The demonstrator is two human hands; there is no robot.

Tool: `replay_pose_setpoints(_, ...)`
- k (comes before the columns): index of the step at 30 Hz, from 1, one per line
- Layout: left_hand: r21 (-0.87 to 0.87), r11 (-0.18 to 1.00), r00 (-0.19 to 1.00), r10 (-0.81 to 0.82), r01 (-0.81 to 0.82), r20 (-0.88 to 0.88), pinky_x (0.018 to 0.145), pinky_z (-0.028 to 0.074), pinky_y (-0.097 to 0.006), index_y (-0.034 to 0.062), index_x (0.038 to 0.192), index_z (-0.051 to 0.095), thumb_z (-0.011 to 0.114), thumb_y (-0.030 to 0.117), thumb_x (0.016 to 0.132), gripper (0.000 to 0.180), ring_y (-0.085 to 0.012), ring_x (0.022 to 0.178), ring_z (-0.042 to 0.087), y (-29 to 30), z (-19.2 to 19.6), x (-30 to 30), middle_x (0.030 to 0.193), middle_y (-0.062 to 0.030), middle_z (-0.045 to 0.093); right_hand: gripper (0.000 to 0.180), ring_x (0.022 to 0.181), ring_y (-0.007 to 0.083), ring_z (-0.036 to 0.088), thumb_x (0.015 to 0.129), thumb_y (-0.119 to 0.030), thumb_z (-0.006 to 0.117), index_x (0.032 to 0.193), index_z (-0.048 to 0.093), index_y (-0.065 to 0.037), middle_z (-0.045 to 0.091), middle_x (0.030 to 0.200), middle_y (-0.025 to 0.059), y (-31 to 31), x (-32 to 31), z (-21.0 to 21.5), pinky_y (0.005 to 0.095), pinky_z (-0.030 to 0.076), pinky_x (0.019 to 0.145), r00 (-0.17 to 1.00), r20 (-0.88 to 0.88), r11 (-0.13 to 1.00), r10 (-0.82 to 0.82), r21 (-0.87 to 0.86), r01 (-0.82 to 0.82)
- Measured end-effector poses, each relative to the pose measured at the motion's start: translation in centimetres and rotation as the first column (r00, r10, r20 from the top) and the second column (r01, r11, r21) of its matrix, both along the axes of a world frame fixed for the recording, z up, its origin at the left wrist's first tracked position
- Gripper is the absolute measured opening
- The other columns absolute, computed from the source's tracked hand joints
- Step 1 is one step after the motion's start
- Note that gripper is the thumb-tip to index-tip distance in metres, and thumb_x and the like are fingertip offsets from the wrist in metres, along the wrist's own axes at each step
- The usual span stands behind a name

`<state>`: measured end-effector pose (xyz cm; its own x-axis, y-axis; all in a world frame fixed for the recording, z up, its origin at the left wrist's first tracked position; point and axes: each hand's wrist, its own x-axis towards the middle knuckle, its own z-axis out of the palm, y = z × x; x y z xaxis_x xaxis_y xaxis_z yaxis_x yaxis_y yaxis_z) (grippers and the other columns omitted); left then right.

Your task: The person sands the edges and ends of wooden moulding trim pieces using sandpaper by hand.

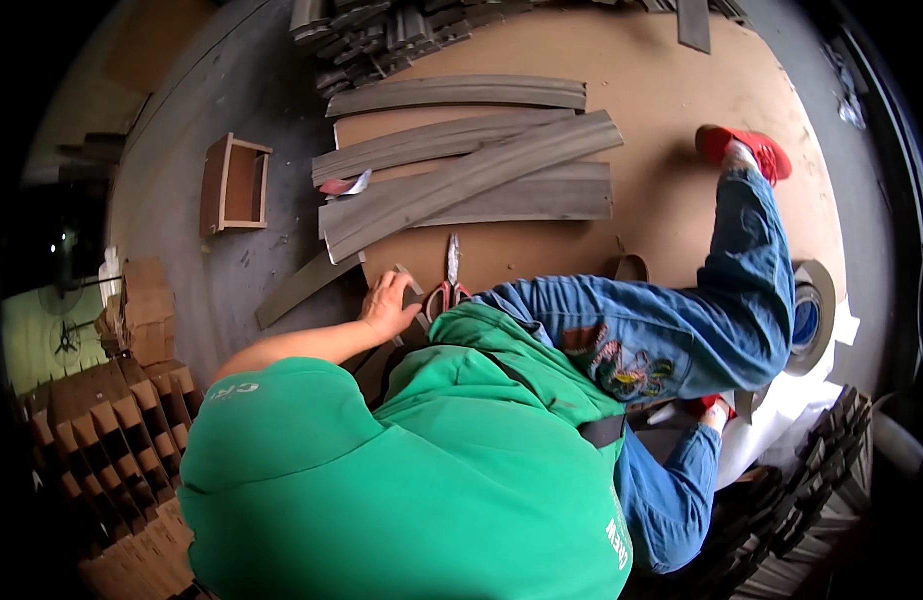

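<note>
From the left, my left hand (387,304) reaches down to the brown sheet, its fingers bent round the edge of a narrow grey strip (413,285). Scissors with red-and-black handles (451,270) lie just to its right, blades pointing away. Beyond them are several long grey wood-grain boards (471,185), one laid slantwise across the others. A small red-and-white scrap (346,184) rests on the boards. Another grey board (306,290) sticks out past the sheet's left edge. My right hand is not in view; my green-shirted torso fills the lower middle.
Dark grey pieces (391,45) are piled at the far side. An open brown box (233,187) stands on the floor at left. My legs in jeans (661,330) stretch right, near a wide roll (809,318) with a blue core. Folded cardboard (101,430) is stacked at lower left.
</note>
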<state>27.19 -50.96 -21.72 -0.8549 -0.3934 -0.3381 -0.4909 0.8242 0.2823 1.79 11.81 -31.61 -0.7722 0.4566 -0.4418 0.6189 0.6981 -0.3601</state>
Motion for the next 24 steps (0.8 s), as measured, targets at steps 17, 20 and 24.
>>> replay_pose_setpoints(17, -0.217, 0.976, 0.951, 0.056, 0.012, 0.303, 0.073, 0.055, -0.049, 0.0131, 0.117, 0.043, 0.037, 0.019, 0.096, 0.022, -0.0368, 0.09, 0.066, 3.5, -10.0, 13.0, 0.109, -0.0177, 0.061, 0.043, 0.067, 0.0197, 0.067, 0.092, -0.04, 0.055, 0.074, 0.068, -0.003, 0.068, 0.07, 0.0093, -0.8, 1.7, 1.0, 0.035, 0.053, 0.066, 0.999, 0.048, 1.0, 0.008, 0.004, -0.009)
replay_pose_setpoints(20, -0.26, 0.963, 0.993, -0.053, 0.078, 0.101, 0.064, 0.055, -0.043, 0.0092, 0.106, 0.042, 0.04, 0.018, 0.095, 0.015, -0.0345, 0.083, 0.066, 2.6, -10.1, 13.8, 0.089, -0.0151, 0.061, 0.044, 0.066, 0.0199, 0.067, 0.092, -0.041, 0.054, 0.074, 0.068, -0.003, 0.068, 0.07, 0.0094, -1.5, 3.0, 0.5, 0.0352, 0.053, 0.066, 0.999, 0.045, 1.0, 0.007, -0.023, -0.006)
replay_pose_setpoints(24, -0.112, 0.992, 0.902, 0.106, -0.064, 0.419, 0.075, 0.053, -0.045, 0.0048, 0.123, 0.037, 0.037, 0.02, 0.097, 0.03, -0.0382, 0.095, 0.064, 1.7, -9.0, 11.0, 0.113, -0.023, 0.06, 0.045, 0.066, 0.0201, 0.067, 0.092, -0.042, 0.054, 0.073, 0.068, -0.003, 0.068, 0.069, 0.0097, -1.2, 7.3, 0.9, 0.0355, 0.053, 0.066, 0.997, 0.049, 0.993, -0.059, -0.102, 0.064)
